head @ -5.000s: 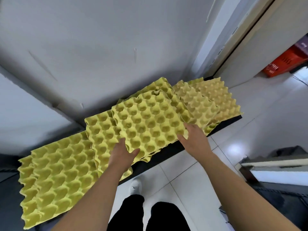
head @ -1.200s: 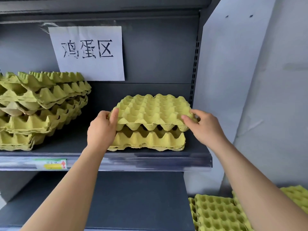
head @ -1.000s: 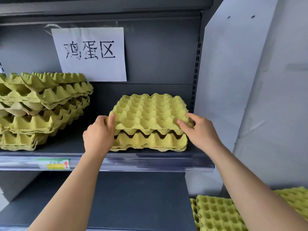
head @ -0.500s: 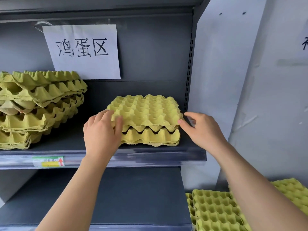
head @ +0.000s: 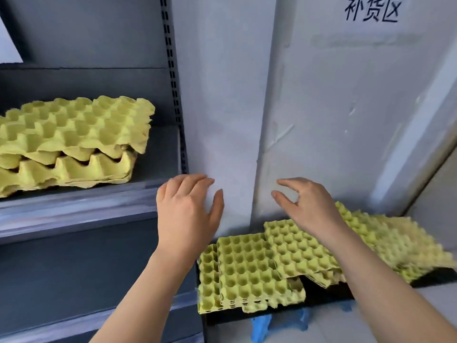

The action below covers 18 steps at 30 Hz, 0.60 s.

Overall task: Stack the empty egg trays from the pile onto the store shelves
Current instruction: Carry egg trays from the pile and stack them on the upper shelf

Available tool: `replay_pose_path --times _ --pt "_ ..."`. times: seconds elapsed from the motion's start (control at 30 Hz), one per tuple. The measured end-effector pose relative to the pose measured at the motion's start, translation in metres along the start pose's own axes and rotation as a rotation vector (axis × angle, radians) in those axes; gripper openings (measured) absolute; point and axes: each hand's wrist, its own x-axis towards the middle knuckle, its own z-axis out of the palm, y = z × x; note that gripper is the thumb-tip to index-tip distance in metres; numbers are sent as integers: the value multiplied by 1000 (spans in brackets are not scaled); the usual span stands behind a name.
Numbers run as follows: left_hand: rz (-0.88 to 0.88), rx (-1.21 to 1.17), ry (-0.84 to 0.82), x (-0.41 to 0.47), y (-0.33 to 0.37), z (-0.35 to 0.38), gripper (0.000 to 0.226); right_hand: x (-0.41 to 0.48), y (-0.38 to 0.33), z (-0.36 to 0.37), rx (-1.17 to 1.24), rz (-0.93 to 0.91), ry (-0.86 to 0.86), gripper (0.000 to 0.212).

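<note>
Egg trays (head: 249,266) sit in a loose pile on a low dark platform (head: 321,297) at the lower right, overlapping and skewed, which suggests they were dropped there as stock awaiting shelving. Both hands hang empty above them: the left hand (head: 188,214) has its fingers (head: 193,184) spread flat, the right hand (head: 311,206) has its fingers curled loosely apart, holding nothing. Farther out, on the shelf (head: 74,206) at the left, a shelf stack (head: 71,142) of at least 2 trays rests near the front edge, nested so it stays compact. Reaching for another tray looks like the step in hand.
</note>
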Motion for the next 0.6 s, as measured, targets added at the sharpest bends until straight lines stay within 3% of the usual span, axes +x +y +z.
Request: replay_pose_path --times 0.23,0.6 --pt "-80 -83 -208 -21 96 128 27 -1 144 0 -81 89 -115 37" --pt "-204 -89 -638 -66 128 322 27 22 304 63 -89 306 -286 42"
